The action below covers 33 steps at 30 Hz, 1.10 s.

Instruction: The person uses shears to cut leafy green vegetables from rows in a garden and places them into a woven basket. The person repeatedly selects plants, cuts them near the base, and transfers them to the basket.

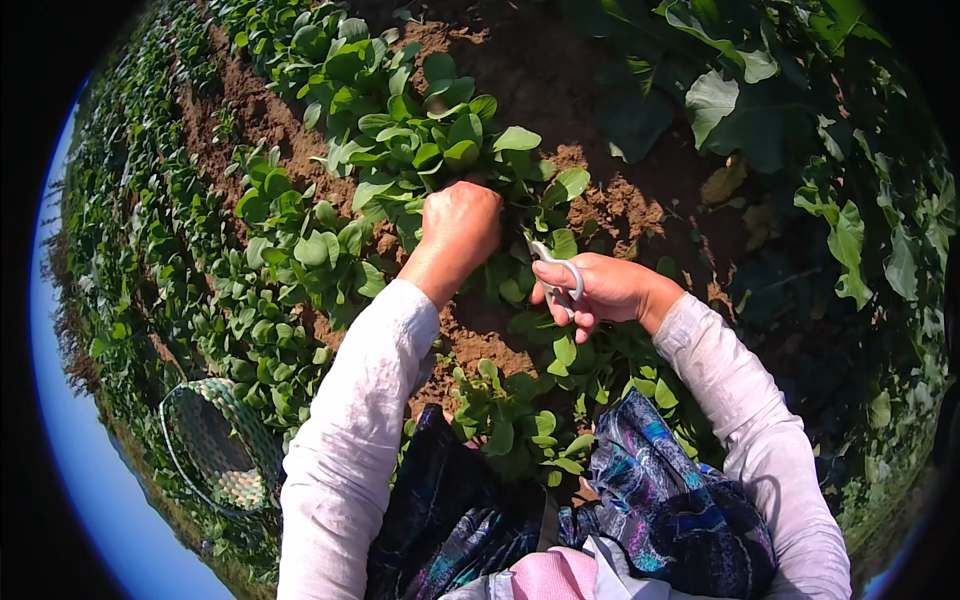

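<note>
My left hand (461, 225) is closed at the base of a clump of leafy green plants (420, 135); the fingers are hidden under the fist, but stems seem to be within it. To its right, my right hand (600, 292) holds a pair of scissors (559, 277) with pale grey handles, fingers around the loops. The blades point up and left toward the low leaves and are hard to make out. Below both hands, a smaller leafy plant (502, 420) grows between my knees.
A woven green and white basket (262, 427) stands at the lower left among the plants. Rows of similar greens (277, 247) run along the left, with brown soil (480, 345) between. Large broad-leaved plants (847, 232) rise on the right, partly shaded.
</note>
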Each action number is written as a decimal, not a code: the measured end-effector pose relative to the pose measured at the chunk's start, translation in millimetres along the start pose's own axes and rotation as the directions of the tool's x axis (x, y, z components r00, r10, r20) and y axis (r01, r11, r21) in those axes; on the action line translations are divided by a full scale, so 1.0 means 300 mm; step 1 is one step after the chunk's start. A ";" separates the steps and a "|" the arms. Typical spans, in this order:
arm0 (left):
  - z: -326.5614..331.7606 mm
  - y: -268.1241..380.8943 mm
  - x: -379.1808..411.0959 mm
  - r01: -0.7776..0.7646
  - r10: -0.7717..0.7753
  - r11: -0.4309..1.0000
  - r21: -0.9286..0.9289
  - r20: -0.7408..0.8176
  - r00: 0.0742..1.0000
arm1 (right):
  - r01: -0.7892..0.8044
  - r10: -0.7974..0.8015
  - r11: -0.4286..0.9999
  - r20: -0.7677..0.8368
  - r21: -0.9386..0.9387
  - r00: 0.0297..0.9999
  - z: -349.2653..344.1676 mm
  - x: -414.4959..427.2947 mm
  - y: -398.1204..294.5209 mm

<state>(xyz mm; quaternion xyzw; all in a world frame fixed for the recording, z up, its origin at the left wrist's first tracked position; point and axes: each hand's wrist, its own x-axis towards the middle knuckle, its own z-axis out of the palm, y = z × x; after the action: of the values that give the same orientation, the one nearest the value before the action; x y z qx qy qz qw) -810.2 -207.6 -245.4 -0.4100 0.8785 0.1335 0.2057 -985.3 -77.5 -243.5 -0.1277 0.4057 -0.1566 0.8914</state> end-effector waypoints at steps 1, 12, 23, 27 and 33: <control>0.013 -0.002 0.000 -0.018 0.017 1.000 -0.012 -0.042 0.999 | -0.007 0.007 1.000 0.006 0.003 1.000 0.002 0.007 -0.002; 0.029 -0.001 -0.015 -0.025 0.018 0.998 -0.063 -0.096 0.995 | 0.012 -0.009 0.999 -0.067 0.041 0.998 0.009 0.050 0.008; 0.044 -0.005 -0.013 -0.012 0.007 0.999 -0.047 -0.115 0.993 | 0.003 -0.001 0.998 -0.027 0.059 1.000 0.016 0.042 0.005; 0.042 0.002 -0.013 -0.026 0.020 0.999 -0.046 -0.132 0.991 | 0.020 -0.014 0.997 -0.084 0.069 0.996 0.018 0.050 0.014; -0.071 -0.007 -0.107 -0.084 0.024 0.963 -0.258 -0.229 0.973 | 0.064 -0.061 0.997 -0.068 0.046 0.996 0.064 -0.033 0.013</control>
<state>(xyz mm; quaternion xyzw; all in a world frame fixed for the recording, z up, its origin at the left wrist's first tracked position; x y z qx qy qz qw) -795.4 -196.1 -211.7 -0.4220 0.8811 0.2086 0.0451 -976.1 -68.1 -225.8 -0.1136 0.4270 -0.1981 0.8750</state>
